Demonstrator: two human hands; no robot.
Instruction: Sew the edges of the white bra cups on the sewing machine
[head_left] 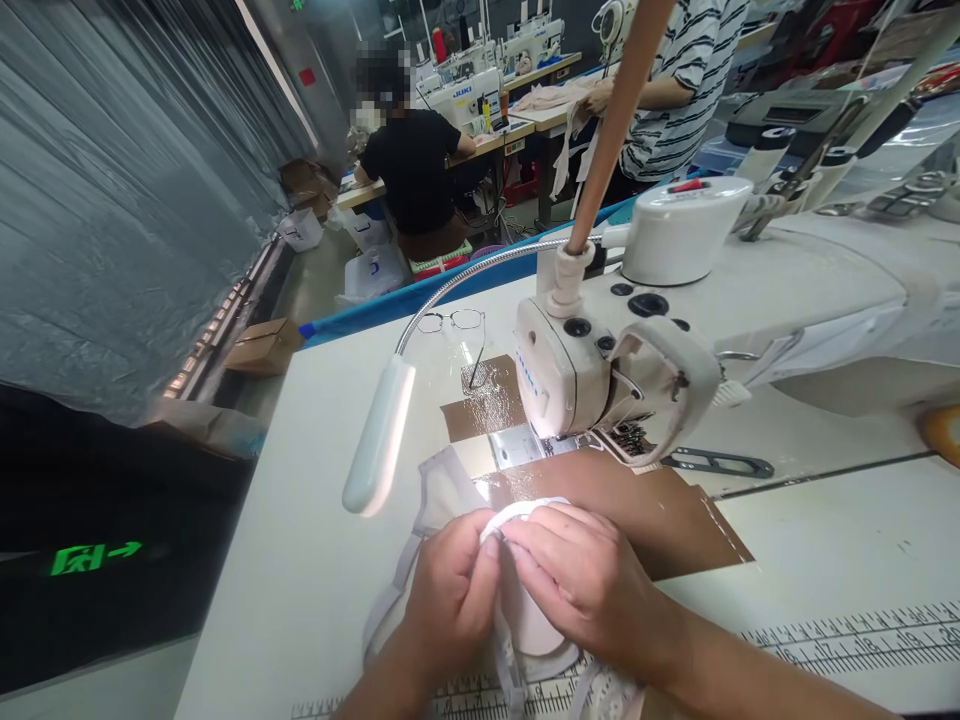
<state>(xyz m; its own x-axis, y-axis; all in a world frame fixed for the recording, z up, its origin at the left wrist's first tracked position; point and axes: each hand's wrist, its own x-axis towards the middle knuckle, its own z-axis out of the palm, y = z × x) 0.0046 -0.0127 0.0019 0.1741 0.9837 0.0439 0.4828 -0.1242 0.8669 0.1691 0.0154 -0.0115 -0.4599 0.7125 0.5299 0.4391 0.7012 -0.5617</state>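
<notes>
A pale bra (531, 612) with a rounded cup and thin edging lies partly on the table and is partly lifted in my hands. My left hand (455, 575) is closed, thumb and fingers pinching the white curved edge of the bra. Right beside it, my right hand (589, 572) also pinches that edge, fingertips nearly touching the left thumb. The fingers cover part of the pinched spot. A light strap and side panel (448, 488) trail out to the left of my left hand. Just beyond my hands stands the sewing machine (559, 375), its needle area mostly hidden.
A lamp (380, 435) on a bent metal neck hangs at the left. Eyeglasses (466, 320) lie behind brown tape (491, 400). Grey thread snips (724, 463) rest right of the machine head. A printed ruler (855, 640) runs along the front. Two people sit at machines beyond.
</notes>
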